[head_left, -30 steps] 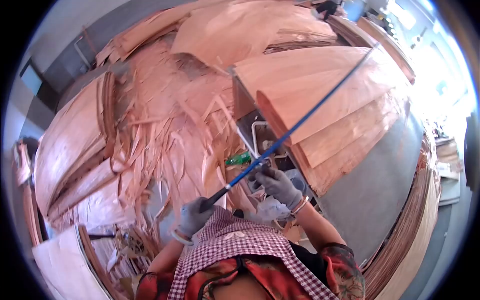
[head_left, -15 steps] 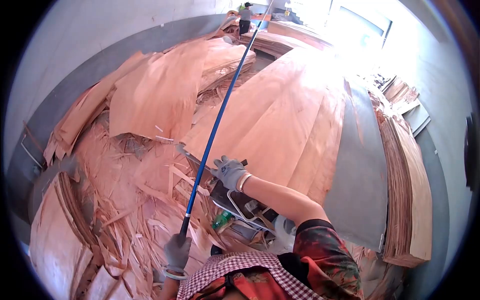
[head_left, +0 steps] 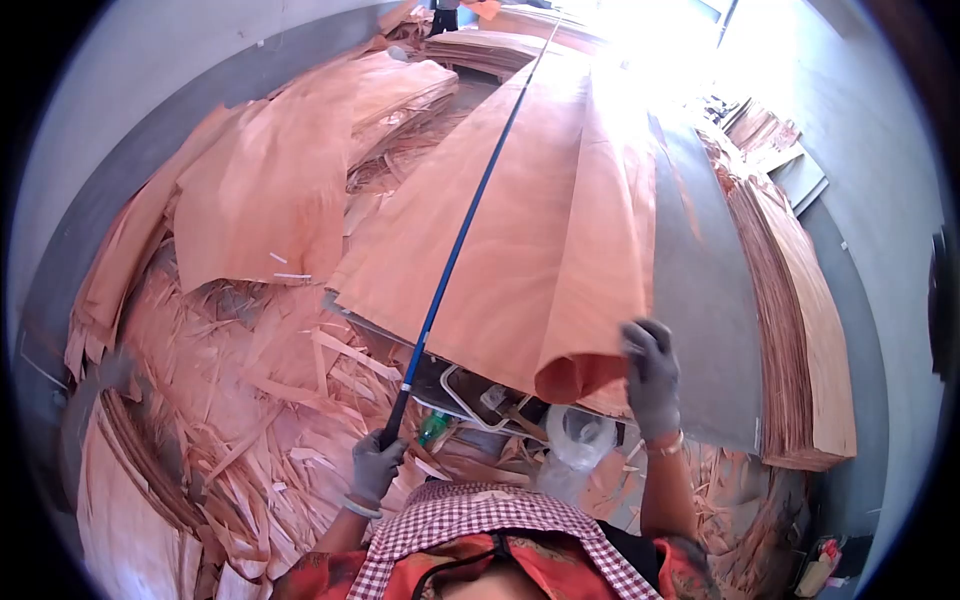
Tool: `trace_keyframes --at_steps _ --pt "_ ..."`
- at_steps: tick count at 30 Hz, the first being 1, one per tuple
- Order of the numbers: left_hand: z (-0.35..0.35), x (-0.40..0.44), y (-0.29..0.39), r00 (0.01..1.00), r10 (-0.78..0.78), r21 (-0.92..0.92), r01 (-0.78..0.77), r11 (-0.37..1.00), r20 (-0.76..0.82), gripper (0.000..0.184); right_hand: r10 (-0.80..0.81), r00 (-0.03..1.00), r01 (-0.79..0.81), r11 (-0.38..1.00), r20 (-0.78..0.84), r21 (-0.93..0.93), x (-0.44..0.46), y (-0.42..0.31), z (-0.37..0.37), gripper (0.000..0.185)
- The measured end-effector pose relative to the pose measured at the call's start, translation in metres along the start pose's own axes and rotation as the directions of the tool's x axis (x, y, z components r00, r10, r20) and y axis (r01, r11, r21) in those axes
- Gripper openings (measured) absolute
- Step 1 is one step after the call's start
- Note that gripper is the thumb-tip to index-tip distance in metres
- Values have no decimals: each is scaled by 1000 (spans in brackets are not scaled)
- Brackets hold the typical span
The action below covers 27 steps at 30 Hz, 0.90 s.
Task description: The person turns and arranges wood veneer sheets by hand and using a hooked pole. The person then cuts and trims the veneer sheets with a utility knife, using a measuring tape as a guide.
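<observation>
My left hand (head_left: 375, 468), in a grey glove, is closed round the black handle of a long blue pole (head_left: 462, 232). The pole slants up and away over the veneer sheets, its thin far end near the top of the view. My gloved right hand (head_left: 652, 385) is at the near right edge of a thin wood veneer sheet (head_left: 480, 290), fingers bent and closed on that edge. Beside this hand the sheet curls up into a loose roll. The sheet lies on a grey table (head_left: 705, 330).
Veneer scraps (head_left: 250, 385) cover the floor at left, near another veneer pile (head_left: 270, 190). A tall veneer stack (head_left: 800, 350) stands right. Under the table's front edge are a white metal frame (head_left: 470, 405), a green bottle (head_left: 433, 428) and clear plastic (head_left: 580, 440). A person (head_left: 444, 18) stands far back.
My right hand has left the pole and moved right to the sheet's edge, which is now curled. The pole has swung from slanting right to lying more lengthwise. The view has turned toward the table.
</observation>
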State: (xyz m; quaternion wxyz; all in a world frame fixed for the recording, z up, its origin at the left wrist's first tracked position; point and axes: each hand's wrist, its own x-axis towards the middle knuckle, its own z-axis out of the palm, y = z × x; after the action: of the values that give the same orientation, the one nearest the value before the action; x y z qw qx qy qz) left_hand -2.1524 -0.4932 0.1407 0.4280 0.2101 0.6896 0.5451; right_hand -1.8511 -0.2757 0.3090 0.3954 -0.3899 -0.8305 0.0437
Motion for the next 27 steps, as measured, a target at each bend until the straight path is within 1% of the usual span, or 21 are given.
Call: trace_keyframes --at_steps 2,4,5,7,8,9,10,11,13,14,15,17,19,20,23,26,27 --pt "22 2 9 998 -29 -36 31 999 62 17 172 979 -164 983 -106 77 -52 48 -11 36" --pt "42 3 16 991 -50 -55 57 997 128 17 326 927 -314 945 -185 92 -111 96 -9 36" --pt "52 3 18 985 -60 -64 72 995 162 17 436 882 -413 898 -179 149 -141 122 -6 37" --pt "74 4 20 978 -85 -50 96 994 191 17 635 758 -588 765 -150 263 -201 173 1 37" --pt "84 4 19 974 -97 -40 108 993 204 16 645 756 -625 763 -117 167 -232 197 2 36" --pt "94 2 20 967 -94 -69 113 991 236 16 656 750 -652 755 -85 69 -262 221 2 35" --pt "105 0 20 960 -88 -101 118 988 267 16 667 743 -669 743 -54 -29 -267 222 -3 34" --pt "114 -1 20 951 -80 -134 124 983 297 16 746 665 -743 665 -35 76 -273 221 -8 34" --pt "131 -1 12 950 -67 -85 97 992 305 14 872 488 -845 460 38 272 -287 209 -24 32" --pt "140 -1 7 951 -52 -68 76 995 306 14 828 557 -822 538 70 185 -305 216 -25 28" --pt "148 -2 6 951 -34 -53 52 997 308 15 862 478 -868 433 169 243 -315 215 -31 27" --pt "164 -7 11 947 -42 -26 53 998 320 15 872 319 -925 202 372 321 -292 162 -46 25" --pt "180 -9 14 941 -50 -30 63 998 336 16 783 372 -912 207 499 355 -299 152 -42 21" --pt "186 -10 14 937 -54 -44 73 996 346 16 747 389 -912 228 540 341 -296 145 -40 18" --pt "206 -15 22 923 -69 -52 96 994 380 16 561 466 -884 260 684 389 -266 125 -44 22" --pt "232 -17 30 914 -57 -65 91 994 401 16 383 537 -844 223 752 488 -243 121 -49 22" --pt "242 -19 31 913 -51 -74 88 993 404 16 348 553 -833 213 757 511 -235 121 -48 22"
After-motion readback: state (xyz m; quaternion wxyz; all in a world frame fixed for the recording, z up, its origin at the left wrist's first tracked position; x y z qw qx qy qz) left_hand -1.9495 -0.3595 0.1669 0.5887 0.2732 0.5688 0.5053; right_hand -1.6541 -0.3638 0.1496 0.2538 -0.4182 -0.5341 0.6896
